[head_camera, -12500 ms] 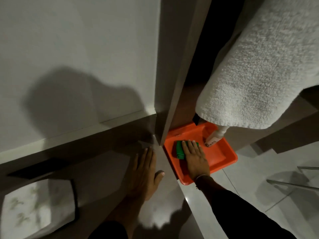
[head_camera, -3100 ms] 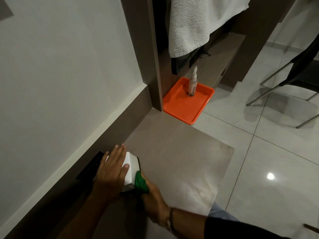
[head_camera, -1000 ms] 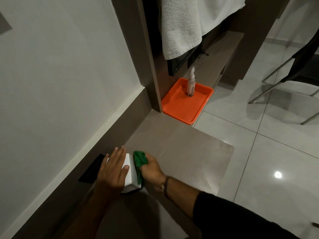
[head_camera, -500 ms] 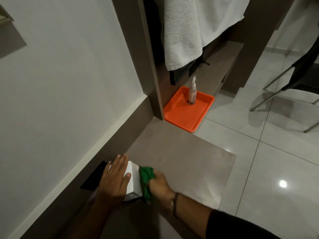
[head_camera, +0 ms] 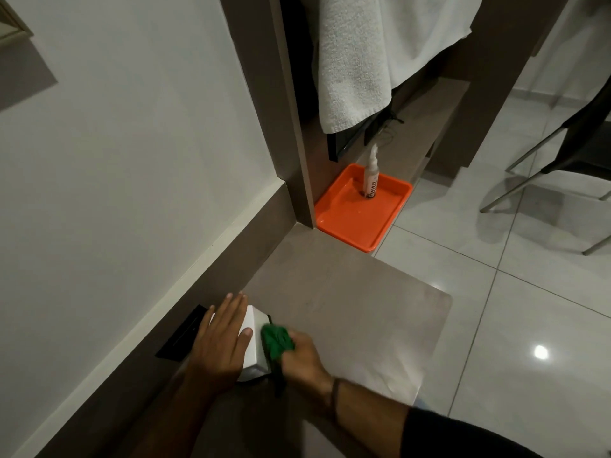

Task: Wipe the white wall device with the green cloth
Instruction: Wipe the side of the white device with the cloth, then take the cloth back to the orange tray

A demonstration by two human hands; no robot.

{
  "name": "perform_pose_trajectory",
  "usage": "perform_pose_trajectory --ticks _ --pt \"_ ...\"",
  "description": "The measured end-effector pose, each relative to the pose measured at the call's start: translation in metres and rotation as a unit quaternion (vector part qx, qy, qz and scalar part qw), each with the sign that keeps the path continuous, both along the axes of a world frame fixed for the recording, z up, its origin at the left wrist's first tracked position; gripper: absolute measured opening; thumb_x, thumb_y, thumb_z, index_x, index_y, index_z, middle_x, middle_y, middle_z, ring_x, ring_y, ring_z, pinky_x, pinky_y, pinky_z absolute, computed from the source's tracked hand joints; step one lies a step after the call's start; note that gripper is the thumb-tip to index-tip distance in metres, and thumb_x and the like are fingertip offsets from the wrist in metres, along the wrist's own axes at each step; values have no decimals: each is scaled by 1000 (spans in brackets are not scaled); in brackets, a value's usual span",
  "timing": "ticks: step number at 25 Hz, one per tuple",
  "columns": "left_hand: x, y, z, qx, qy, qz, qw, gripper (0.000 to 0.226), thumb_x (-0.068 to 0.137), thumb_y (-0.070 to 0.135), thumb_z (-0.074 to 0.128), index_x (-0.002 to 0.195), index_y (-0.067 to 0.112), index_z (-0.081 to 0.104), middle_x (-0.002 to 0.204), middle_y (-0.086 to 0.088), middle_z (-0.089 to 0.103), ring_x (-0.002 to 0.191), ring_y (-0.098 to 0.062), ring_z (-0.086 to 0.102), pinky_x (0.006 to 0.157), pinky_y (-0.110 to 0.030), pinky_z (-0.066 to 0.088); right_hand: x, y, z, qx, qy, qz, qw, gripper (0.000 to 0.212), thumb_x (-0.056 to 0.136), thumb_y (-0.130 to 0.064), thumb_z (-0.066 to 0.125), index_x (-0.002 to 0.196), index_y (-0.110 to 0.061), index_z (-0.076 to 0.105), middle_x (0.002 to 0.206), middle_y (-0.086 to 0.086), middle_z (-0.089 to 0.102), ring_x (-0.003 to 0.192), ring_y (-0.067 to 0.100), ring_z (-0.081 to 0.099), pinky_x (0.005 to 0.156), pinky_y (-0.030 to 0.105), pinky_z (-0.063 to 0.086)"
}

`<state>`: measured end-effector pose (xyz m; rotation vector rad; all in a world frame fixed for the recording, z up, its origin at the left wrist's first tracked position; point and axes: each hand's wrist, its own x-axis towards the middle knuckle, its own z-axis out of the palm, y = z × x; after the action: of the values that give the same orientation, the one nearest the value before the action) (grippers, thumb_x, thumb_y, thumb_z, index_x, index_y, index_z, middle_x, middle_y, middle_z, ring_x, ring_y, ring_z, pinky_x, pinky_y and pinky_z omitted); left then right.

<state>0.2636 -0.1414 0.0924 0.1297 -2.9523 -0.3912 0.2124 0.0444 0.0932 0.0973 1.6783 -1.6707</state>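
We see a grey ledge (head_camera: 347,302) below a white wall (head_camera: 125,133); our left hand (head_camera: 220,342) lies flat and spread on the white device (head_camera: 253,345), our right hand (head_camera: 302,357) clenched around the green cloth (head_camera: 276,340) against its side.

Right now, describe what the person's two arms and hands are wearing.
The left hand and its forearm are bare, with no sleeve in view. The right hand is bare too, with a thin dark band at the wrist and a dark long sleeve pushed up the forearm.
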Motion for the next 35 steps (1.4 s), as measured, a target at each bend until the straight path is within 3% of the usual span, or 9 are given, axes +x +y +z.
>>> perform_pose_trajectory --ticks 4,8,12,17,21,25,30,33,35 --pt "6 -1 -4 -14 9 -28 999 55 112 34 35 157 3 39 165 -15 45 158 -30 36 123 -63 37 -26 -47 14 -13 78 -17 997 54 90 8 48 127 -28 65 130 1 68 118 15 64 106 33 50" --pt "0 -2 2 -12 -49 -6 999 62 111 44 22 159 7 35 168 -15 42 158 -31 34 126 -62 34 29 -22 -5 -1 127 -6 992 50 96 -3 48 143 -19 52 146 -2 56 134 7 51 115 25 36" --pt "0 -3 -1 -11 -64 2 998 62 109 43 20 162 12 30 172 -8 34 161 -26 26 128 -62 31 51 -9 -16 16 105 -17 994 46 97 -12 49 143 -10 50 146 1 53 135 14 50 120 35 34" --pt "0 2 3 0 -79 24 997 76 106 58 2 163 15 27 173 -7 32 161 -25 25 130 -58 26 -16 -34 -5 52 14 -6 999 43 89 -5 51 122 -28 66 118 0 71 103 16 66 96 32 54" --pt "19 17 9 54 -69 134 987 72 108 55 13 162 12 30 170 -12 37 159 -31 30 128 -61 27 -11 -37 6 70 3 77 995 50 86 1 49 124 -27 65 119 2 71 105 21 66 95 35 55" --pt "39 41 7 48 -72 272 958 60 108 36 27 155 3 41 162 -20 48 152 -36 44 122 -61 39 -7 -35 13 49 48 160 985 42 90 4 52 118 -22 69 101 -2 70 83 9 65 61 8 51" --pt "32 41 13 83 -95 346 930 79 102 53 -2 161 10 29 172 -13 34 159 -32 31 129 -57 23 -29 -43 3 50 69 235 968 37 90 3 57 93 -30 72 106 12 74 95 29 71 87 45 61" --pt "27 45 15 34 -34 319 947 60 110 43 31 153 5 45 160 -19 50 150 -39 47 122 -65 37 -52 -11 16 40 83 226 970 46 94 14 45 122 -17 65 115 9 70 94 12 70 70 18 60" --pt "1 56 20 15 29 294 955 59 106 38 45 156 6 41 163 -17 46 154 -36 40 126 -63 33 -83 20 22 41 133 201 970 55 93 21 39 134 -13 54 124 -3 63 103 -6 66 82 6 52"
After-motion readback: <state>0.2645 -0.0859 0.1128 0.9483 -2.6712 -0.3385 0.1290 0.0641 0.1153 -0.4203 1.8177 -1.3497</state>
